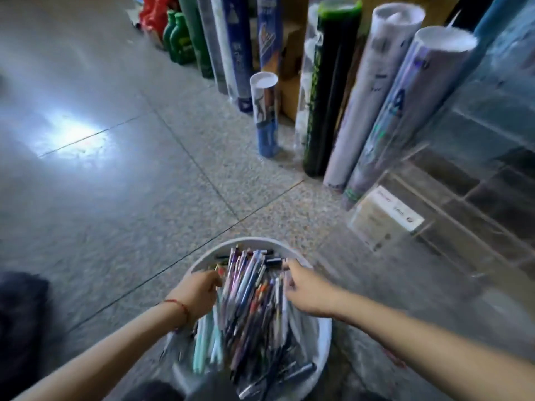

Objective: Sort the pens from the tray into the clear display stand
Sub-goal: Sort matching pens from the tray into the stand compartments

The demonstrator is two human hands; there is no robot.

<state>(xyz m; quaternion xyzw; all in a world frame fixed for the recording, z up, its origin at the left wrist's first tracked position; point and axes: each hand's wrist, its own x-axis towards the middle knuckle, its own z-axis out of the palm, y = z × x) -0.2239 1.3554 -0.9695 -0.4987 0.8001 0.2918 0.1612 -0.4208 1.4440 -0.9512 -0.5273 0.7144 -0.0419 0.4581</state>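
One dark, blurred shape is sitting well to the left of the white round tray; what it is cannot be told. The speckled tiled floor is spreading left of and beyond the tray and is catching a bright glare. Green bottles are standing far beyond the tray, towards its left.

The left hand, wearing a red thread bracelet at the wrist, is resting at the tray's left side. Its fingers are curling close together, with the tips going into the left edge of the pen pile. Whether they are pinching a pen cannot be told, as the picture is blurred.

The pens are lying heaped inside the tray, mostly lengthwise, filling its middle from the near rim to the far rim. Pale mint ones are lying at the pile's left and darker ones at its right.

The right hand is reaching in at the tray's right side. Its fingers are bending down close together onto the right edge of the pile, near the far rim. A grip on any pen cannot be confirmed.

Rolled posters are standing upright beyond the tray, to its right. The clear display stand is standing right of and beyond the tray, apart from it, and is carrying a pale label on its near corner.
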